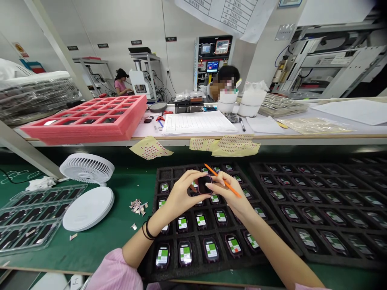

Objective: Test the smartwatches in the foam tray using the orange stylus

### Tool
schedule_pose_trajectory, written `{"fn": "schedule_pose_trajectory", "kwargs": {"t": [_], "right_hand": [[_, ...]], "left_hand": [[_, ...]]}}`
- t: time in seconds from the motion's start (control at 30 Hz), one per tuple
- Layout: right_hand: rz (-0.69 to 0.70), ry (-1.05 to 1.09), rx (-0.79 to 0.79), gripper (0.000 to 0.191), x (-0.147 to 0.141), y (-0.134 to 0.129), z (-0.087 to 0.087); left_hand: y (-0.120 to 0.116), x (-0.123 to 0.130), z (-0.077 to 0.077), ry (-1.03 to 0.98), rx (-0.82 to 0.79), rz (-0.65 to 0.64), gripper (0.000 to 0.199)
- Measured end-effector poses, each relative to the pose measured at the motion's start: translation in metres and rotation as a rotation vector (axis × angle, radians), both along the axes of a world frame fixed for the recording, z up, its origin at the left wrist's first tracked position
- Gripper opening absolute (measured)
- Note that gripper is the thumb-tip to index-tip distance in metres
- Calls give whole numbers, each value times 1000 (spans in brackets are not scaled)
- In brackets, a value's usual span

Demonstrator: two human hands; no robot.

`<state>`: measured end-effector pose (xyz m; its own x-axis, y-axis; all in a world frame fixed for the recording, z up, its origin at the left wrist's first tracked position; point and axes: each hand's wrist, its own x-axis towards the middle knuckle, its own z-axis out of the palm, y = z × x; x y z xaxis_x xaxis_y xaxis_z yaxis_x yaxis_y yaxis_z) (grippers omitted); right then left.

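Two hands on one dark watch-like unit [204, 185] w/ pinkish rim, held up just over black foam tray [160, 174]: left hand [180, 195] grips it btwn thumb & fingers, right hand [231, 194] pinches its other edge while clasping orange stylus [226, 181]. Firm edge-only pinch looks best, fingers off the face & stylus tip clear of the rim. Around it, rows of green-labelled units [185, 253] sit in tray cells, 2nd foam tray [256, 177] just to the right, white desk fan [86, 168] further left on green mat [121, 249].
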<state>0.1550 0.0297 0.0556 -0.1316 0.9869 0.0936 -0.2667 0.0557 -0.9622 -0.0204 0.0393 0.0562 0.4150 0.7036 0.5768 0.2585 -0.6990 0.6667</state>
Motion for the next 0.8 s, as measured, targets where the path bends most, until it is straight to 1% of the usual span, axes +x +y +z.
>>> {"fn": "schedule_pose_trajectory", "kwargs": {"t": [0.07, 0.13, 0.23, 0.3, 0.37, 0.47, 0.6, 0.73, 0.8], "right_hand": [[-1, 5, -10, 52, 0, 0, 0], [15, 31, -37, 51, -1, 1, 1], [4, 50, -47, 50, 0, 2, 0], [-39, 15, -21, 51, 2, 3, 0], [-73, -24, -1, 51, 3, 3, 1], [-100, -59, 15, 52, 5, 2, 3], [-118, -96, 35, 53, 6, 2, 3], [-123, -104, 45, 52, 5, 2, 2], [-122, -108, 55, 51, 5, 2, 1]], "left_hand": [[0, 0, 1, -16, -15, -3, 47], [0, 0, 2, -48, -62, -4, 45], [2, -3, 4, -130, -220, 13, 45], [6, -6, 6, -199, -342, 29, 48], [10, -10, 8, -263, -423, 34, 51], [15, -15, 10, -325, -452, 46, 52], [17, -19, 11, -343, -479, 57, 52], [19, -19, 12, -361, -620, 6, 53], [24, -19, 8, -362, -702, -7, 54]]}}
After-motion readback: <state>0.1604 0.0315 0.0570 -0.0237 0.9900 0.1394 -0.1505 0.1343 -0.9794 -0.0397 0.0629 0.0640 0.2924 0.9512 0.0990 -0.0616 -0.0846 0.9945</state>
